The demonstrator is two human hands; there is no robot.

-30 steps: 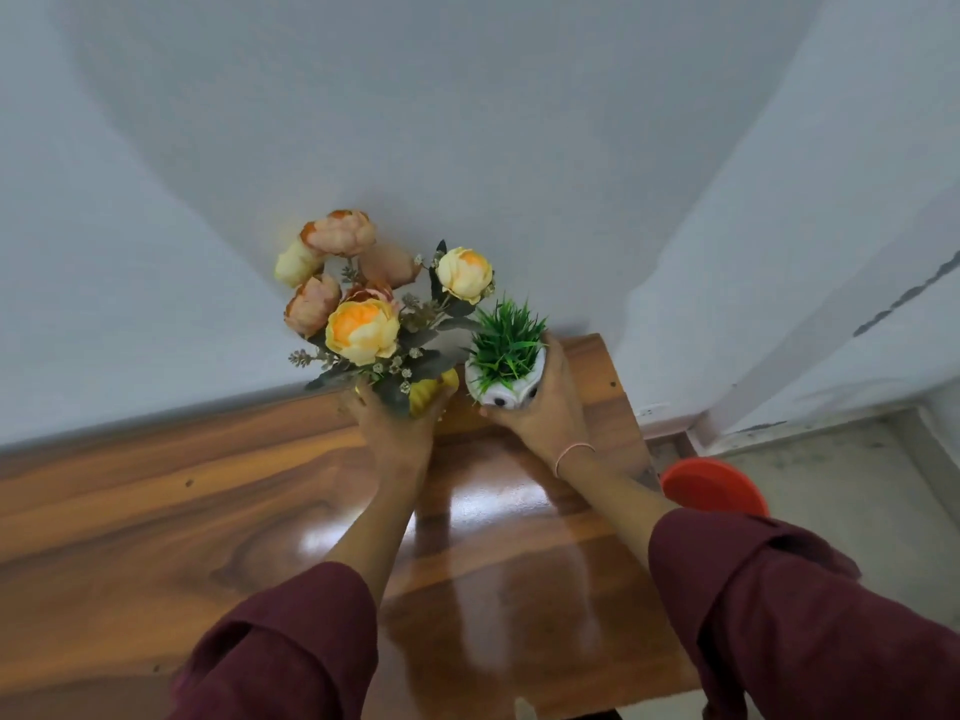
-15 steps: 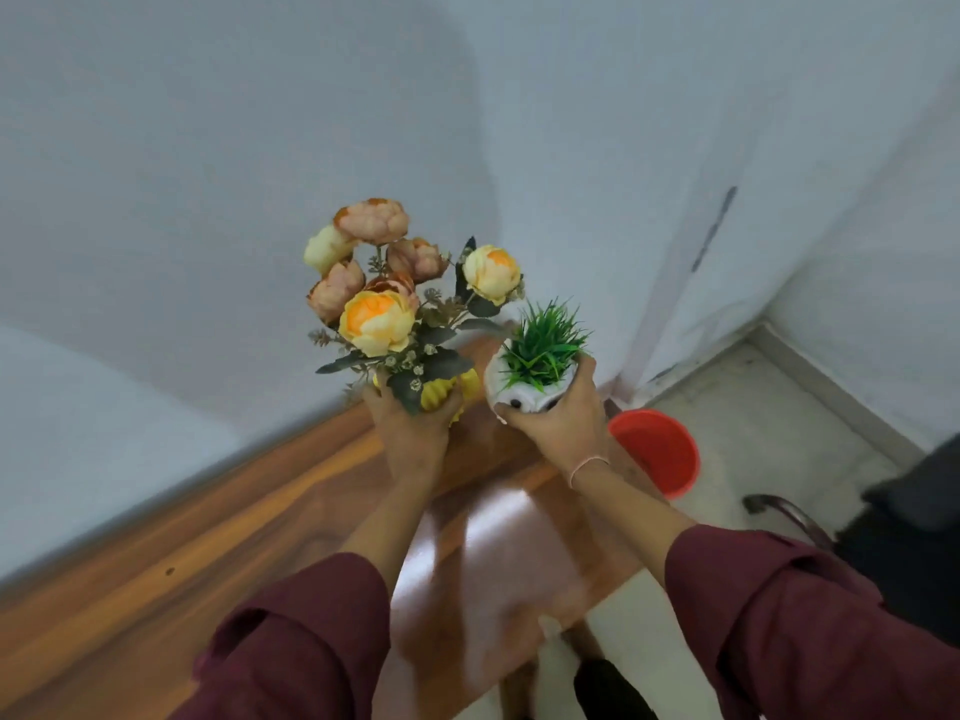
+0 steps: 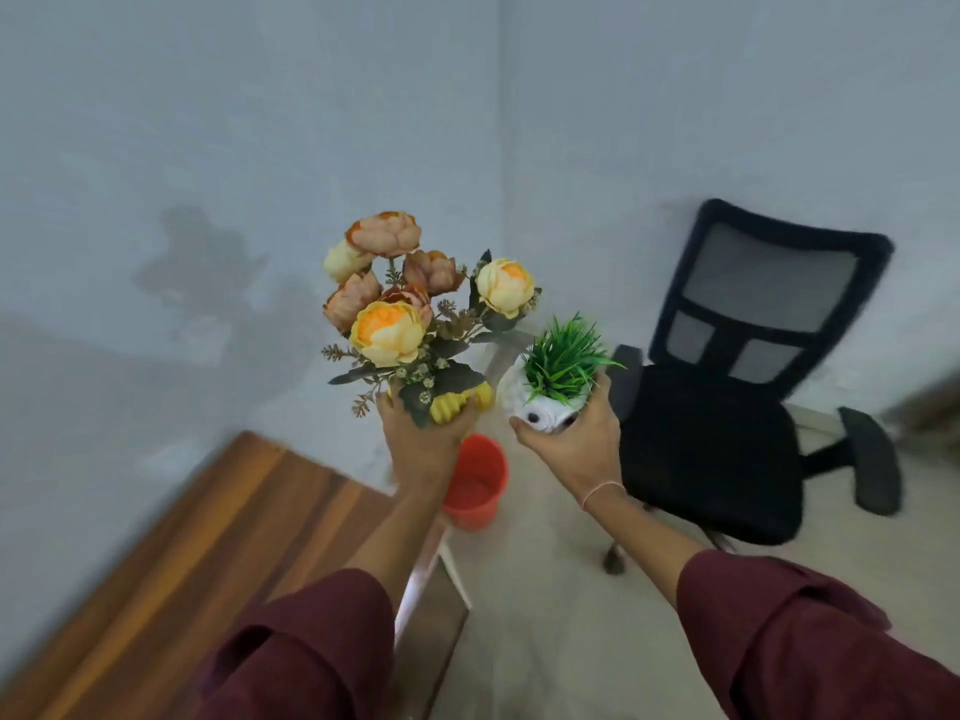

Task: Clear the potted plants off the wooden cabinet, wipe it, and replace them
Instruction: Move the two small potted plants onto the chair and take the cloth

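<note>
Gripping a yellow pot (image 3: 457, 405) of orange and cream flowers (image 3: 410, 298), the left hand (image 3: 423, 439) has its fingers curled tight around the pot's lower body, holding it upright in the air. The right hand (image 3: 574, 441) is wrapped just as closely around a small white pot (image 3: 524, 402) with a tuft of green grass (image 3: 563, 358), thumb across its front and fingers behind. Both pots are clear of the wooden cabinet (image 3: 218, 543), carried beyond its right end and above the floor. The white pot is farther from the cabinet than the yellow one, the two close beside each other but not touching. A red bucket (image 3: 475, 488) stands on the floor just past the cabinet's end, below and between the two hands. A black office chair (image 3: 727, 407) sits well beyond the cabinet, to the right of the right hand. Maroon sleeves (image 3: 810, 641) cover both forearms
</note>
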